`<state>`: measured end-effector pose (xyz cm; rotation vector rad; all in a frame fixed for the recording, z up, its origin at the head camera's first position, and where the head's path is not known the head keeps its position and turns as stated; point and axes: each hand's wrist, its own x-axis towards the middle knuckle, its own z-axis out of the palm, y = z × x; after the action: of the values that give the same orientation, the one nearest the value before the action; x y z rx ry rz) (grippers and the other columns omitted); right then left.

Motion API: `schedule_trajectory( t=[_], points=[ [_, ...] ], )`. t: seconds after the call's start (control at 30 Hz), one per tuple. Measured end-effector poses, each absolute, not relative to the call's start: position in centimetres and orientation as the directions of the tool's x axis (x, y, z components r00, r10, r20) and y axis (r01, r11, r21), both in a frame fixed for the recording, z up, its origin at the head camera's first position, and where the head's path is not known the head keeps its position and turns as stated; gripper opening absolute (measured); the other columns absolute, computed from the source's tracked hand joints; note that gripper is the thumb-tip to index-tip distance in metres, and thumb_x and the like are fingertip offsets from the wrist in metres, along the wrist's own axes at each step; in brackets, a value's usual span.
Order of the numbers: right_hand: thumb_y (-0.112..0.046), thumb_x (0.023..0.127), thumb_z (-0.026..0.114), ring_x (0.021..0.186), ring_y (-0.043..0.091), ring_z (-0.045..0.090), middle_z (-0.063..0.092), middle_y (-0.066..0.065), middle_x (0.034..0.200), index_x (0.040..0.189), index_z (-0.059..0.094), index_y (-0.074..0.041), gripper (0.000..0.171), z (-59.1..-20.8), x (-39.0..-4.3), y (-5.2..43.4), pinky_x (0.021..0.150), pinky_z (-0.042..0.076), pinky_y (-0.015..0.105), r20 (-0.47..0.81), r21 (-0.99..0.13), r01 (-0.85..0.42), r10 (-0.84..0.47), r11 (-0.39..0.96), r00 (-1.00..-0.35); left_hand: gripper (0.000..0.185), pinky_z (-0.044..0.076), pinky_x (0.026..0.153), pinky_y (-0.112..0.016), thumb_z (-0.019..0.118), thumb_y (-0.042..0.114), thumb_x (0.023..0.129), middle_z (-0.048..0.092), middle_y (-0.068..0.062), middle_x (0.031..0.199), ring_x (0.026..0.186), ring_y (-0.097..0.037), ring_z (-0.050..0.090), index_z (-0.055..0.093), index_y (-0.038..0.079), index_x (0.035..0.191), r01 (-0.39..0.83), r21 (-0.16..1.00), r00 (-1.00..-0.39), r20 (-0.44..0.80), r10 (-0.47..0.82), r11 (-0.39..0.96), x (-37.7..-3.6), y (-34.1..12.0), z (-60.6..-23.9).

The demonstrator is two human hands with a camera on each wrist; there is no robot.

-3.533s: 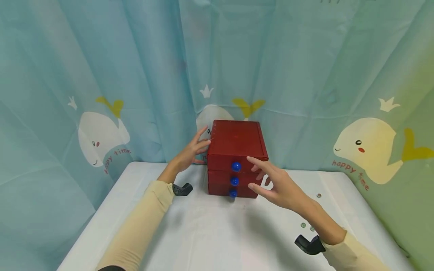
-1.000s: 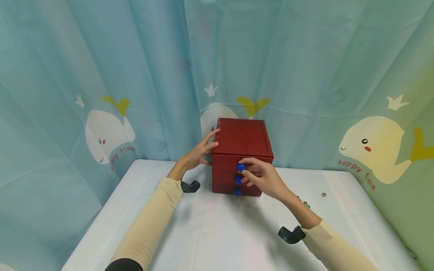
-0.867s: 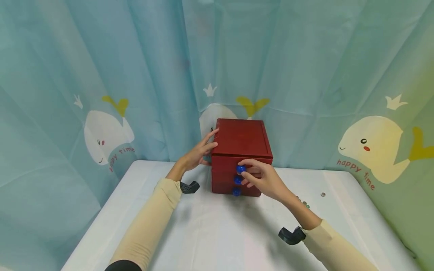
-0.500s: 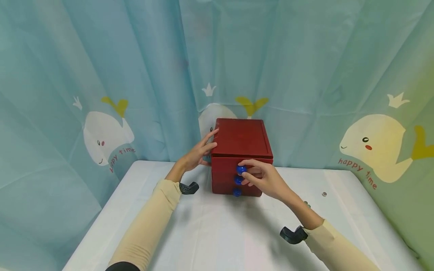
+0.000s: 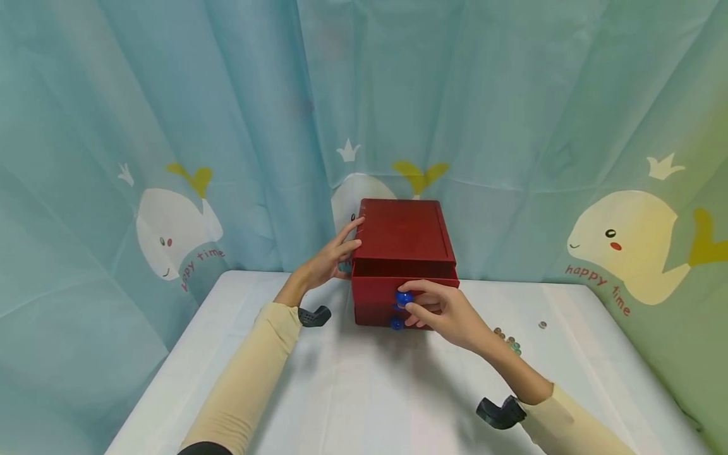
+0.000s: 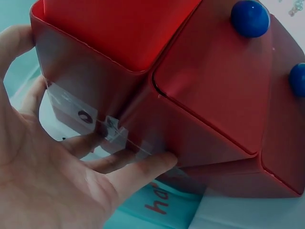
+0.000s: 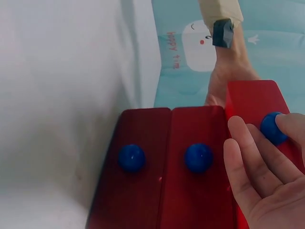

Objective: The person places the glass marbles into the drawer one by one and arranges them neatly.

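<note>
The right hand (image 5: 452, 316) pinches the top blue knob (image 5: 404, 298) by thumb and fingertip while the left hand (image 5: 324, 260) rests spread against the side of the red cabinet (image 5: 405, 229), which stands at the back of the worktop (image 5: 318, 404) with its top drawer (image 5: 370, 291) partly out. A hard pull could drag or tip the cabinet if the left palm slips, and the smooth knob could slide from the pinch. The cabinet is boxy and glossy, with three stacked drawers and clear tape (image 6: 71, 102) along its side
</note>
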<state>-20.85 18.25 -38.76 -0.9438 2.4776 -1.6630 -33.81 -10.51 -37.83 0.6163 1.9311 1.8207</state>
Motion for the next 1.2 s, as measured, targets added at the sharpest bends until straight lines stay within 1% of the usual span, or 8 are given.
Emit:
schedule_trajectory(
  t=[0.17, 0.37, 0.47, 0.63, 0.73, 0.87, 0.93, 1.2],
  points=[
    [-0.003, 0.097, 0.069, 0.078, 0.02, 0.076, 0.078, 0.007, 0.1, 0.129, 0.066, -0.012, 0.033, -38.8, -19.6, 18.1, 0.075, 0.062, 0.034, 0.323, -0.842, -0.483, -0.491, 0.241, -0.809, 0.071, 0.037, 0.104, -0.075, 0.05, 0.044, 0.1, 0.012, -0.004, 0.169, 0.153, -0.038, 0.02, 0.016, 0.046, 0.162, 0.032, 0.998, -0.812, -0.004, 0.583, 0.051, -33.5, -10.5, -37.7],
    [-0.005, 0.097, 0.069, 0.077, 0.018, 0.076, 0.077, 0.001, 0.099, 0.129, 0.066, -0.015, 0.034, -39.1, -18.0, 17.8, 0.074, 0.062, 0.039, 0.311, -0.845, -0.472, -0.488, 0.25, -0.815, 0.073, 0.038, 0.103, -0.074, 0.051, 0.044, 0.098, 0.008, -0.001, 0.17, 0.153, -0.038, 0.019, 0.014, 0.05, 0.161, 0.029, 0.997, -0.817, -0.016, 0.576, 0.07, -33.5, -10.4, -37.8],
    [-0.004, 0.097, 0.069, 0.077, 0.017, 0.075, 0.077, 0.0, 0.098, 0.129, 0.066, -0.015, 0.034, -39.2, -17.2, 17.8, 0.074, 0.062, 0.038, 0.312, -0.838, -0.478, -0.487, 0.264, -0.816, 0.073, 0.038, 0.103, -0.073, 0.051, 0.043, 0.099, 0.007, 0.001, 0.17, 0.153, -0.038, 0.018, 0.014, 0.051, 0.161, 0.037, 0.996, -0.815, -0.018, 0.579, 0.083, -33.4, -10.4, -37.8],
    [-0.006, 0.098, 0.069, 0.077, 0.014, 0.075, 0.077, -0.001, 0.095, 0.129, 0.066, -0.016, 0.033, -39.2, -16.0, 17.7, 0.075, 0.062, 0.033, 0.329, -0.818, -0.508, -0.503, 0.27, -0.799, 0.071, 0.038, 0.103, -0.074, 0.049, 0.043, 0.1, 0.012, -0.002, 0.169, 0.152, -0.037, 0.021, 0.014, 0.048, 0.162, 0.046, 0.995, -0.808, -0.015, 0.59, 0.087, -33.3, -10.5, -37.7],
    [-0.005, 0.098, 0.069, 0.077, 0.014, 0.075, 0.077, 0.0, 0.095, 0.13, 0.066, -0.014, 0.033, -39.2, -15.3, 17.6, 0.074, 0.062, 0.033, 0.351, -0.812, -0.529, -0.517, 0.247, -0.781, 0.069, 0.039, 0.103, -0.073, 0.048, 0.044, 0.101, 0.014, -0.002, 0.169, 0.152, -0.036, 0.022, 0.016, 0.047, 0.162, 0.05, 0.995, -0.806, -0.01, 0.591, 0.085, -33.5, -10.6, -37.7],
    [-0.006, 0.098, 0.068, 0.078, 0.013, 0.075, 0.076, -0.001, 0.098, 0.13, 0.066, -0.013, 0.032, -39.5, -14.4, 17.5, 0.072, 0.062, 0.033, 0.385, -0.802, -0.556, -0.522, 0.218, -0.761, 0.067, 0.041, 0.102, -0.071, 0.047, 0.043, 0.102, 0.016, -0.002, 0.168, 0.151, -0.036, 0.025, 0.016, 0.048, 0.161, 0.062, 0.995, -0.808, 0.0, 0.589, 0.084, -33.7, -10.7, -37.8],
    [-0.008, 0.099, 0.068, 0.078, 0.013, 0.075, 0.076, -0.001, 0.098, 0.13, 0.066, -0.014, 0.032, -39.6, -14.0, 17.5, 0.072, 0.062, 0.033, 0.389, -0.801, -0.558, -0.521, 0.215, -0.76, 0.066, 0.042, 0.102, -0.071, 0.047, 0.043, 0.103, 0.017, -0.002, 0.167, 0.151, -0.036, 0.027, 0.017, 0.048, 0.161, 0.07, 0.994, -0.81, 0.008, 0.587, 0.084, -33.8, -10.7, -37.8],
    [-0.006, 0.098, 0.069, 0.079, 0.011, 0.075, 0.075, 0.0, 0.104, 0.13, 0.066, -0.016, 0.034, -39.7, -12.5, 17.5, 0.072, 0.062, 0.033, 0.387, -0.797, -0.561, -0.523, 0.225, -0.76, 0.066, 0.044, 0.1, -0.071, 0.046, 0.043, 0.102, 0.022, -0.006, 0.166, 0.149, -0.037, 0.031, 0.018, 0.046, 0.162, 0.114, 0.989, -0.817, 0.04, 0.576, 0.093, -33.8, -10.7, -37.9]
  ],
)
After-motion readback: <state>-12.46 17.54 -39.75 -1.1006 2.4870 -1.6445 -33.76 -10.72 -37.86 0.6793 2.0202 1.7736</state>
